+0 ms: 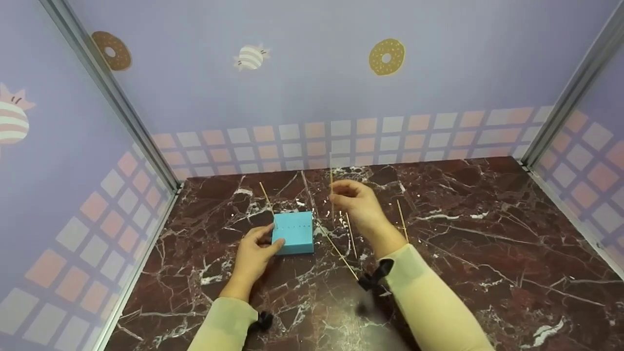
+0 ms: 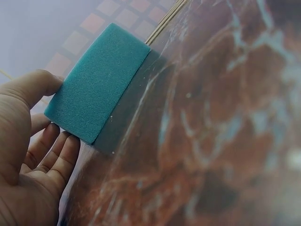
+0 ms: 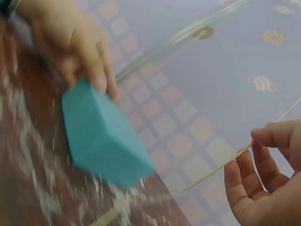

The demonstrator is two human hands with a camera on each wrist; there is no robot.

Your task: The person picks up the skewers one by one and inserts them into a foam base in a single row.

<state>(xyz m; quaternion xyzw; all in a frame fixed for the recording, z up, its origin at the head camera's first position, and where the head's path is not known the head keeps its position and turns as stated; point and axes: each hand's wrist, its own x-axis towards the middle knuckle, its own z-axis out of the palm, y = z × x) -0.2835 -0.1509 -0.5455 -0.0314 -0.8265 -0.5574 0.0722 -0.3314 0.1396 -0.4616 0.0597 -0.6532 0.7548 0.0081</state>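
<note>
A blue foam-like block (image 1: 293,229) sits on the dark marbled table, with a row of small dark holes across its top. My left hand (image 1: 254,249) grips it by its left side, the thumb on the near face in the head view. A little right of and behind the block, my right hand (image 1: 355,201) pinches a thin wooden stick (image 3: 214,173) between thumb and fingers, holding it roughly upright in the head view. Another thin stick (image 1: 264,193) slants up from the block's left back part, its lower end overlapping the top there.
Several more thin sticks lie on the table to the right of the block, among them one stick (image 1: 339,252) close by and another stick (image 1: 401,220) beyond my right wrist. Patterned wall panels (image 1: 312,87) enclose the table at the back and sides.
</note>
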